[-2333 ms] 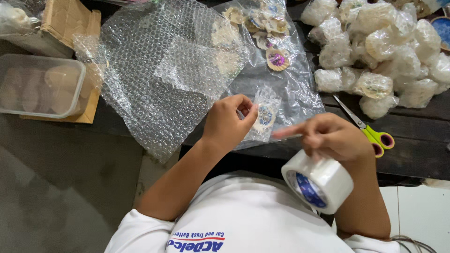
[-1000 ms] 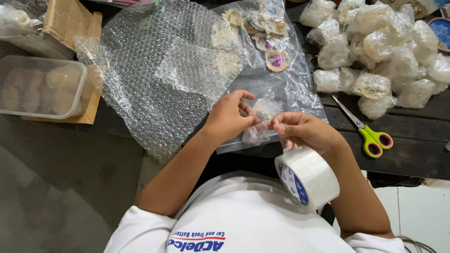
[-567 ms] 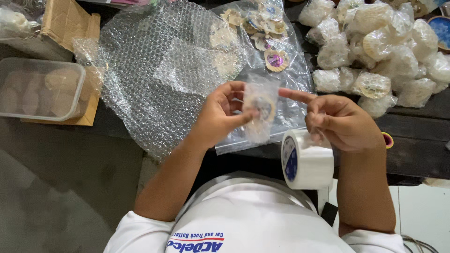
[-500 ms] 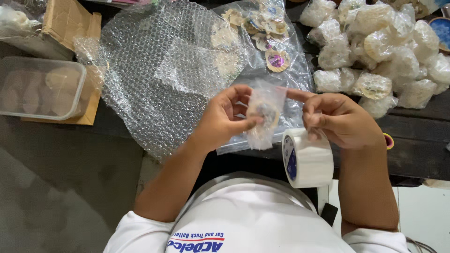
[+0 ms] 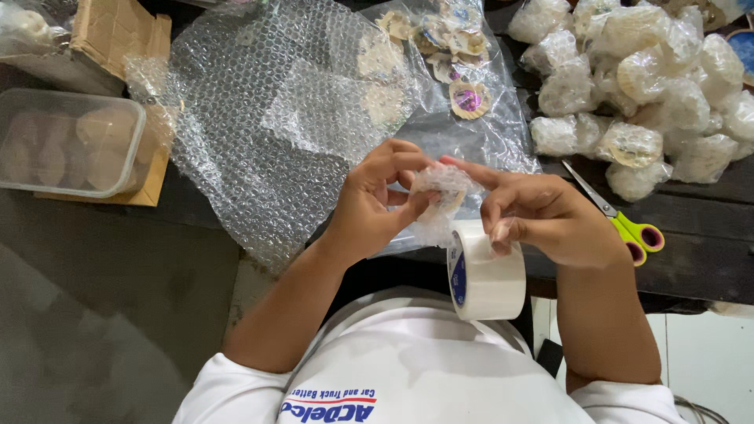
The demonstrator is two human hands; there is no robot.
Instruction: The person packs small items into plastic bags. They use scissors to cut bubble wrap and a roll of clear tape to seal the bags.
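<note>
Dark table [image 5: 699, 259], left hand [image 5: 377, 208] pinching bubble-wrapped shell [image 5: 441, 192], right hand [image 5: 550, 220] gripping tape roll [image 5: 485, 271], plastic tub [image 5: 71, 141] holding shells.

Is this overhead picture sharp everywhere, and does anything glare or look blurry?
Head view: mostly sharp and evenly lit. The clear bubble wrap sheet glints with small highlights. The small bubble-wrapped shell between the left hand and right hand looks slightly soft. The white roll of packing tape is bright, not washed out.
</note>
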